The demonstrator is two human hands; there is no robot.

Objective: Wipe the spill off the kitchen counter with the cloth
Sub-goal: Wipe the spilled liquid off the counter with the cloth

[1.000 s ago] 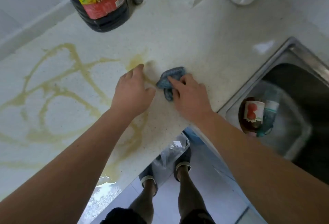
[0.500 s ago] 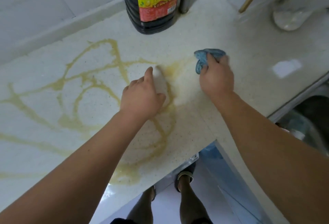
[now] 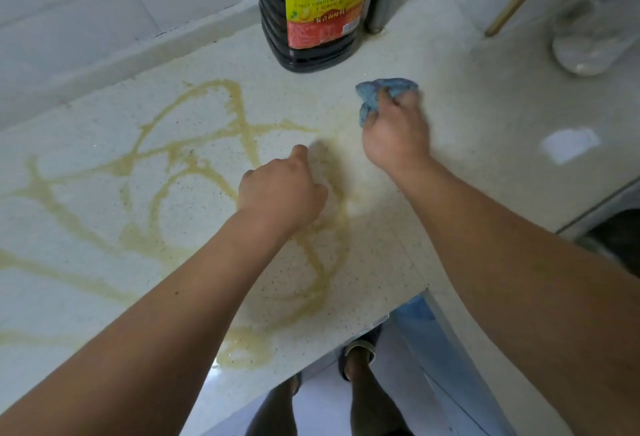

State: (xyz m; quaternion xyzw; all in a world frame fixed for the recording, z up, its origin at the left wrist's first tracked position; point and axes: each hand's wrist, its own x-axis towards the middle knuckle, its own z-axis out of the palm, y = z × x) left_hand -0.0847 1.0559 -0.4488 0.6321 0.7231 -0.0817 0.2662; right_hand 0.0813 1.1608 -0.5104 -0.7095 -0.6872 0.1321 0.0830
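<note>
Blue cloth (image 3: 372, 98) is bunched in the right hand (image 3: 396, 134), fingers curled around it, pressed on the speckled counter (image 3: 467, 165) right of centre, near the dark soy sauce bottle (image 3: 311, 10) up top. Left hand (image 3: 280, 190) rests mid-frame, fingers loosely curled, index tip touching the counter. Yellowish spill (image 3: 166, 158) streaks loop across the left half.
</note>
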